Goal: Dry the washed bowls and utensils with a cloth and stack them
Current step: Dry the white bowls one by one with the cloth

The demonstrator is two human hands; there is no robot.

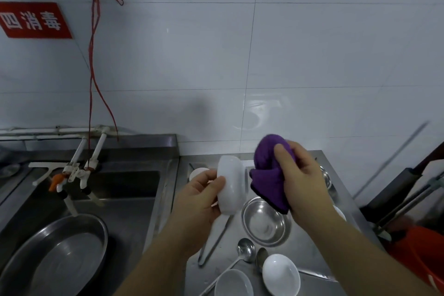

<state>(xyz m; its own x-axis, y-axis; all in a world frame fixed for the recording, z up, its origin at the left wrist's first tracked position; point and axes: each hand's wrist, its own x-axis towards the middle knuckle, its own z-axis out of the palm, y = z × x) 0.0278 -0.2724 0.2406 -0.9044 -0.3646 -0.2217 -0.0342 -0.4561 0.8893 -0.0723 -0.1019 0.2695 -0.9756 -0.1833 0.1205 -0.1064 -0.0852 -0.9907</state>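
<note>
My left hand (204,194) grips a white bowl (231,184) on its side above the steel counter, its rim turned away to the left. My right hand (300,175) holds a bunched purple cloth (269,168) just right of the bowl, close to it. Below them a steel bowl (264,220) stands on the counter (312,243). Near the front edge lie two white bowls, a right one (281,273) and a left one (233,282), with a steel ladle (245,251), a spoon (261,258) and metal tongs (213,245).
A sink (125,199) with two taps (79,175) lies to the left, a large steel basin (60,255) in it. Another steel bowl (325,176) sits behind my right hand. A red bucket (418,255) and long handles stand at the right edge.
</note>
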